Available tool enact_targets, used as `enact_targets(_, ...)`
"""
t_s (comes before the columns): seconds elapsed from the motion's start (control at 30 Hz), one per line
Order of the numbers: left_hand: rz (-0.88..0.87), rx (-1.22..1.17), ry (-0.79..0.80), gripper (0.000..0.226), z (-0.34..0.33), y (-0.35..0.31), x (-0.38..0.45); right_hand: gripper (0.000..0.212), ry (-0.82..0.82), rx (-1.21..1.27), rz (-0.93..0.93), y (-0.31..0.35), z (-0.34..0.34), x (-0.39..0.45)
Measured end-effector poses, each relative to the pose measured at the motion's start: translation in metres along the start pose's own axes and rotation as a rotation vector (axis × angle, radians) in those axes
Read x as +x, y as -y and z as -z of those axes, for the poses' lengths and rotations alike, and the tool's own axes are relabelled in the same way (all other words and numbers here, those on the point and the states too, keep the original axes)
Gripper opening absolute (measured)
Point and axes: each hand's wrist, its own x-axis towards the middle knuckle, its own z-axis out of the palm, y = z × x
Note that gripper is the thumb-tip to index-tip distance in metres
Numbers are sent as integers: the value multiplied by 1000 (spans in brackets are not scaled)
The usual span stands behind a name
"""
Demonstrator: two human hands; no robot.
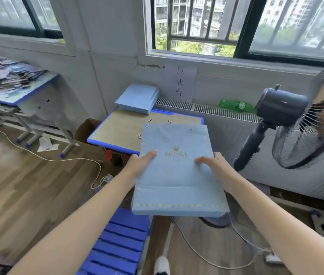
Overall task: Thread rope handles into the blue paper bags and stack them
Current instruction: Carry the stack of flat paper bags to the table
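A flat blue paper bag (177,181) with a gold crown and "PRINCE" print is held in the air in front of me, over the near edge of a small desk (121,130). My left hand (141,159) grips its left edge, thumb on top. My right hand (212,163) grips its right edge the same way. Thin rope ends (147,124) show beyond the bag's top edge, lying on the desk. A stack of flat blue bags (137,98) lies at the desk's far left corner.
A standing fan (304,124) is close on the right. A blue slatted stool (121,241) sits below my arms. A cardboard box (87,130) stands left of the desk. Another desk (12,88) with scraps is at far left. Cables run across the floor.
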Motion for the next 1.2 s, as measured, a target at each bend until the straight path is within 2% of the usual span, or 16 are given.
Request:
enact_targets(0.1,-8,57,-62,77,1,-21,38,57,-4,-20,29,25,-6,43)
enact_targets(0.17,-17,68,-58,93,2,-34,64,66,6,-32,41,43,-8,65)
enact_targets(0.2,-20,54,-55,91,3,-41,75,73,9,-38,46,50,-6,78)
enact_targets(0.27,-28,40,-58,73,0,-55,94,80,29,-48,37,67,-5,96)
enact_targets(0.37,-8,46,-42,56,-12,-72,118,53,13,-22,36,80,2,128)
enact_targets(0.43,-11,48,-31,42,-20,-82,138,49,15,11,30,89,8,150)
enact_targets(0.57,1,48,-24,49,-31,-109,173,50,44,-7,17,112,14,197)
enact_targets(0.63,-5,39,-12,65,-30,-124,191,61,82,-12,52,128,14,217)
enact_targets(0.73,-32,46,-19,123,-18,-129,239,77,118,-27,75,147,15,250)
enact_targets(0.8,-11,44,-47,135,-4,-119,281,65,143,-23,89,161,9,261)
enact_targets(0.9,6,-9,-90,139,3,-129,288,43,158,-3,84,172,-1,279)
enact_targets(0.97,16,-22,-77,123,-3,-148,275,36,148,2,74,173,-7,290)
enact_targets(1.07,32,-51,-7,66,-12,-160,282,54,136,-37,70,180,-11,306)
enact_targets(1.13,52,-80,-4,54,-11,-160,303,56,122,-72,77,190,-17,317)
enact_targets(1.2,49,-115,20,57,-3,-162,325,39,88,-75,90,201,-25,330)
